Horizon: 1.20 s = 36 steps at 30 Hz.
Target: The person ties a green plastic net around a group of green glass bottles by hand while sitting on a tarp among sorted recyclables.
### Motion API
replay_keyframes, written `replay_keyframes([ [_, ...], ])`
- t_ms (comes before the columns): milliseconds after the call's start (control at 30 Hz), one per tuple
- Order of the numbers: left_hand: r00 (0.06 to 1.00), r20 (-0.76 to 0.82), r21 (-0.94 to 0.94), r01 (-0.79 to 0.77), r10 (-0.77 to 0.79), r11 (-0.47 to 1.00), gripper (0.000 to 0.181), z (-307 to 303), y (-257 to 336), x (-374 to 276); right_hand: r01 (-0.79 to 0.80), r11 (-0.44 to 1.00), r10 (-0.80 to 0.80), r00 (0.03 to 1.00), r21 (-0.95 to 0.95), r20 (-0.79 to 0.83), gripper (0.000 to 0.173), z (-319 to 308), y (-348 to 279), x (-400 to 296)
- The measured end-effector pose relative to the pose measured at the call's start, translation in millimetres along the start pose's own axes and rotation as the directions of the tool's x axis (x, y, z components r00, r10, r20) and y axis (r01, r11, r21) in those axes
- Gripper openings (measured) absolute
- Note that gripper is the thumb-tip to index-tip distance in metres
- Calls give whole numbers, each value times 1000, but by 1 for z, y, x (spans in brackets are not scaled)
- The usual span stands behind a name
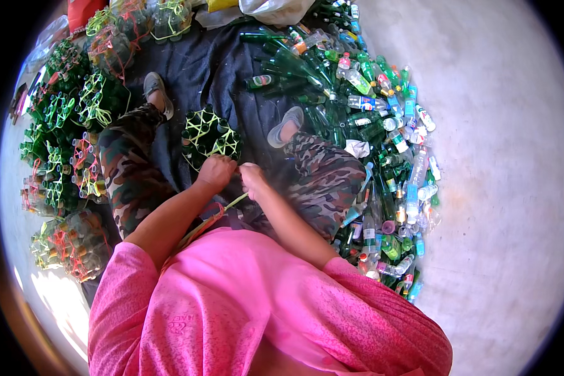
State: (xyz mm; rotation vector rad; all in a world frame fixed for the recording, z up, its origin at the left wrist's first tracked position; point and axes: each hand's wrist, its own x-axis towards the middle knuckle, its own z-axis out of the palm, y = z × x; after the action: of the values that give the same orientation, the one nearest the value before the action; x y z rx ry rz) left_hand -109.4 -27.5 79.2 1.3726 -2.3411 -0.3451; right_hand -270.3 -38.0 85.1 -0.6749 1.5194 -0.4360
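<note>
A bundle of green glass bottles (209, 134) stands upright between my legs, its necks laced together with yellow-green plastic strapping (202, 123). At the near edge of the bundle, my left hand (218, 171) is closed on the strapping, the fingertips partly hidden. Close beside it, my right hand (252, 179) is also closed, and a length of the same strapping (236, 201) runs from under it towards my waist. Red and yellow-green strands (202, 228) lie at my lap on the left.
Several tied bottle bundles (58, 105) stand to the left. A heap of loose glass and plastic bottles (376, 108) spreads along the right. Dark cloth (207, 61) covers the floor beneath my legs. White and yellow sacks (275, 9) lie at the top.
</note>
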Motion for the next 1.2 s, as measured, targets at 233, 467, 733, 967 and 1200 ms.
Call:
replay_keyframes([
  [233,978,-37,-126,201,-207,971,9,-8,-5,-4,98,984,-101,995,-148,-18,13,1,-4,-17],
  [467,885,-29,55,465,-464,883,33,-30,0,-4,190,936,-216,975,-296,-58,22,3,3,-13],
  [733,842,171,-143,536,-512,832,39,-11,-13,-12,304,868,-344,939,-392,-34,24,4,13,-7],
  [967,817,252,-7,538,-519,843,35,-23,-17,-8,401,800,-454,891,-447,-12,22,5,8,-21],
  [1200,833,218,12,518,-508,855,36,-37,-27,-17,411,723,-455,888,-555,64,21,12,13,-23],
])
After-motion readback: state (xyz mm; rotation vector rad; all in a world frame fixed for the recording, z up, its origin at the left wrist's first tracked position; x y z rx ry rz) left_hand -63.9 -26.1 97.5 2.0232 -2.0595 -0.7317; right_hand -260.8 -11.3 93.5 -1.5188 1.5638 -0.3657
